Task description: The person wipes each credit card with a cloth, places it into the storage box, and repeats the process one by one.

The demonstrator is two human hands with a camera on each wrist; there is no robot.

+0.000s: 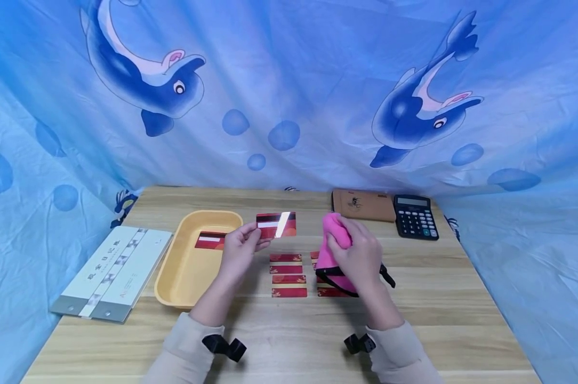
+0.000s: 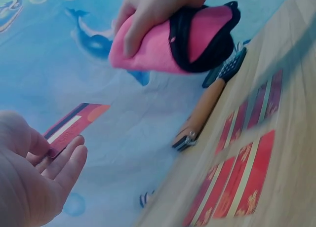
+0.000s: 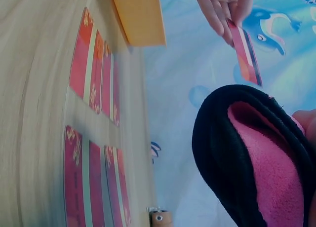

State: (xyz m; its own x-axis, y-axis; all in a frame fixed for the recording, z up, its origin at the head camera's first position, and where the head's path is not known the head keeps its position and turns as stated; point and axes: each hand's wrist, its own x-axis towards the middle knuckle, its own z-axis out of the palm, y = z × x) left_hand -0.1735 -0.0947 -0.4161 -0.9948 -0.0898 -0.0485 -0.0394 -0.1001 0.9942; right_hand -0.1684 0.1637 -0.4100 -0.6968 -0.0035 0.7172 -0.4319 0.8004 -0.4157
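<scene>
Between its thumb and fingers, my left hand (image 1: 241, 245) pinches a red card (image 1: 277, 225) with a dark stripe and a white strip, raised above the table. A bright reflection crosses the card in the head view. My right hand (image 1: 361, 253) grips a folded pink cloth (image 1: 328, 250) with black edging, also off the table. Below the hands lie several red cards (image 1: 289, 286) with gold bands, in two rows; the cloth partly covers the right-hand ones in the head view. Another red card (image 1: 209, 240) lies in the yellow tray (image 1: 166, 285), partly behind my left hand.
A white-and-grey booklet (image 1: 111, 272) lies left of the tray. At the back right are a brown wallet (image 1: 366, 205) and a black calculator (image 1: 416, 217). A blue dolphin-print curtain (image 1: 289, 80) hangs behind the wooden table (image 1: 438, 320).
</scene>
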